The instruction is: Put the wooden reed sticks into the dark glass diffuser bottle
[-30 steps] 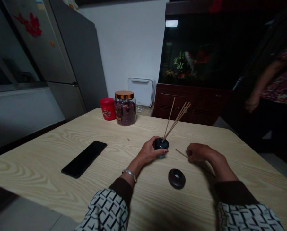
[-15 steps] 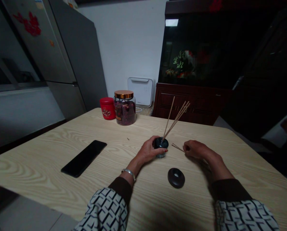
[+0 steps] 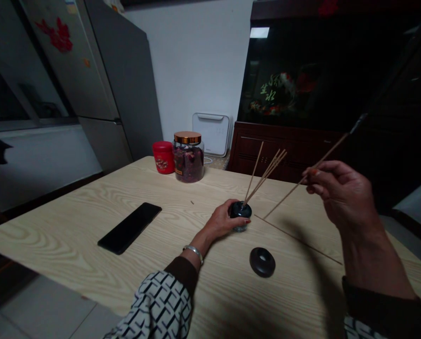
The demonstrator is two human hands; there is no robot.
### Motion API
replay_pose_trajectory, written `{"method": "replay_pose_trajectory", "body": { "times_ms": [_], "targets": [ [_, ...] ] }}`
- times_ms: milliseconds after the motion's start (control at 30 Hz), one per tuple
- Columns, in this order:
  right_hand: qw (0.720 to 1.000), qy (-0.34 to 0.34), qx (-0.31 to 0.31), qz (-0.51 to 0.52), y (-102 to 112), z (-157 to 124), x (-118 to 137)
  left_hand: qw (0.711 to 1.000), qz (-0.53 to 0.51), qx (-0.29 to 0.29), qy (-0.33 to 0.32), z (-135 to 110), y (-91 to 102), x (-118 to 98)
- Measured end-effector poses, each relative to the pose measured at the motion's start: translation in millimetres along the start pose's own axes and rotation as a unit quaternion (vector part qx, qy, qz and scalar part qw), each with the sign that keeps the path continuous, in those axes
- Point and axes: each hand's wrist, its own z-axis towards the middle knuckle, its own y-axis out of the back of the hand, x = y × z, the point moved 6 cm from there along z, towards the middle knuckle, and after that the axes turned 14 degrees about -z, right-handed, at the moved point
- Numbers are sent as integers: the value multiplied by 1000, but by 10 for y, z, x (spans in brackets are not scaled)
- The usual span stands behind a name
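Note:
My left hand (image 3: pixel 222 220) is wrapped round a small dark glass bottle (image 3: pixel 240 213) standing on the wooden table (image 3: pixel 90 221). Several thin reed sticks (image 3: pixel 263 175) stand in the bottle and fan out to the upper right. My right hand (image 3: pixel 337 190) is raised above the table and pinches one reed stick (image 3: pixel 295 186), which slants down towards the bottle. Another reed stick (image 3: pixel 298 240) lies flat on the table beneath that hand. A round black cap with a hole (image 3: pixel 262 262) lies in front of the bottle.
A black phone (image 3: pixel 130 227) lies on the table's left part. A red tin (image 3: pixel 163 157) and a glass jar with a copper lid (image 3: pixel 188 157) stand at the far edge. Behind are a grey fridge (image 3: pixel 101 80), a white appliance (image 3: pixel 212 134) and a dark cabinet with a fish tank (image 3: pixel 295 89).
My right hand has risen from the table with one reed stick pinched in it. My left hand has stayed on the bottle. The person at the right has left the view.

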Motion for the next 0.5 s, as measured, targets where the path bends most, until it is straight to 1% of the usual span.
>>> {"method": "replay_pose_trajectory", "body": {
  "times_ms": [33, 100, 233, 300, 367, 500],
  "targets": [
    [998, -4, -36, 46, -23, -19, 10, 1000, 0, 1, -1, 0, -1, -3],
    [993, -1, -71, 92, -111, -52, -7, 1000, 8, 3, -3, 0, 0, -14],
    [991, 29, -96, 85, -246, -98, -59, 1000, 21, 4, -3, -5, -1, -43],
    [992, 43, -96, 70, -282, -122, -48, 1000, 25, 3, -4, -10, -1, -57],
    [994, 51, -85, 56, -328, -150, -17, 1000, 24, 1, -3, -14, -3, -64],
    [998, 44, -28, 30, -494, -219, -9, 1000, 21, 1, -4, -14, -6, -59]
  ]
}}
